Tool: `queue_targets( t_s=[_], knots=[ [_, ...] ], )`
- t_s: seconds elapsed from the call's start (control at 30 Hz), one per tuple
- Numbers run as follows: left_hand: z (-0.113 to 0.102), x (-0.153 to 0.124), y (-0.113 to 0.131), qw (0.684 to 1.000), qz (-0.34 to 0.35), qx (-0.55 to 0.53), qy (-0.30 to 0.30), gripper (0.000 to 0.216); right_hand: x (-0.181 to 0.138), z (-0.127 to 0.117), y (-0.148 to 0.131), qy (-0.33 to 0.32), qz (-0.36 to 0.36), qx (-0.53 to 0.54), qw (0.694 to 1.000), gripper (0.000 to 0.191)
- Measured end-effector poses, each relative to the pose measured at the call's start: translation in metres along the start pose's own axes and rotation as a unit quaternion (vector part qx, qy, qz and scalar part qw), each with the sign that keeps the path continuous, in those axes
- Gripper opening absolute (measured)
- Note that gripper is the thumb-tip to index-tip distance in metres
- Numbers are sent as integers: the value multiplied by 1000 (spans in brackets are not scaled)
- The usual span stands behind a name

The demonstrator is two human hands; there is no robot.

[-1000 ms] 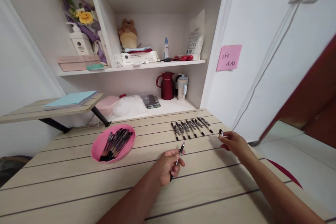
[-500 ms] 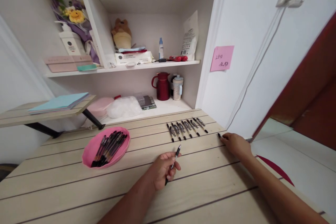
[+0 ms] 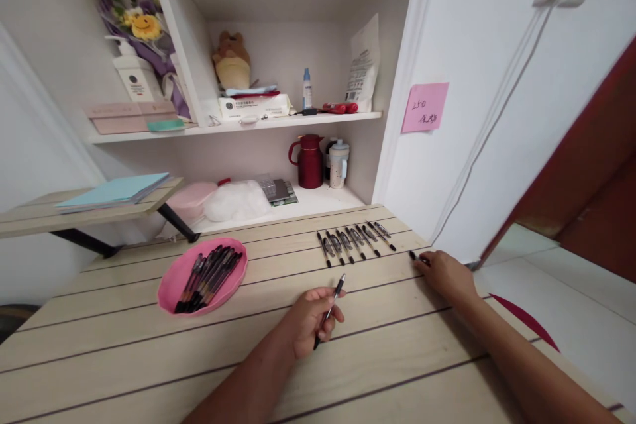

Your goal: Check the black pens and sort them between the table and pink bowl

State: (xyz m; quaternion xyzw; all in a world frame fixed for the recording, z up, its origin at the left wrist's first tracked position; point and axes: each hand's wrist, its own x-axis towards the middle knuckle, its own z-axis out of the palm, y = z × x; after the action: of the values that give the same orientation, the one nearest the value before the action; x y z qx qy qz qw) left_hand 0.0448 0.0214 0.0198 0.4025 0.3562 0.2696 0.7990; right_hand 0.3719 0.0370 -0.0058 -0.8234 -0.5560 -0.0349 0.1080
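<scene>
My left hand (image 3: 318, 321) is closed around a pen (image 3: 330, 311), held above the table with its silvery tip pointing up and away. Off to the right, my right hand (image 3: 444, 275) rests at the table's edge, its fingers closed on a black pen part (image 3: 413, 256). Most of that part is hidden by the fingers, so I cannot tell whether it is a cap or a pen's end. Beyond the hands lies a row of several black pens (image 3: 344, 247), side by side and slanted. At the left, a pink bowl (image 3: 166, 288) holds a bunch of similar pens (image 3: 211, 278).
The wooden table (image 3: 163, 364) has dark grooves. A small raised stand (image 3: 149, 202) with blue paper (image 3: 116, 191) is at the left. Behind are white shelves (image 3: 278, 120) with a red jug (image 3: 311, 162) and a pale cup (image 3: 339, 164). A cable (image 3: 489, 119) hangs at the right.
My right fingers have shifted slightly, and a little more of the black pen part shows. The left hand still holds its pen. The whole view has moved slightly.
</scene>
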Motion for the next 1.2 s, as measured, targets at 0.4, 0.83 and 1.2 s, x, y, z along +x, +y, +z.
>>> queue_targets(
  t_s=[0.4,0.83,1.2],
  knots=[
    [7,3,-9,999,28,2,17,32,-48,-28,-88,-153,16,539,828,33],
    [6,6,-12,998,55,-1,28,32,-79,-11,-160,-187,62,727,658,34],
    [3,8,-14,999,50,-11,16,25,-81,-16,-164,-252,60,781,568,30]
  ],
)
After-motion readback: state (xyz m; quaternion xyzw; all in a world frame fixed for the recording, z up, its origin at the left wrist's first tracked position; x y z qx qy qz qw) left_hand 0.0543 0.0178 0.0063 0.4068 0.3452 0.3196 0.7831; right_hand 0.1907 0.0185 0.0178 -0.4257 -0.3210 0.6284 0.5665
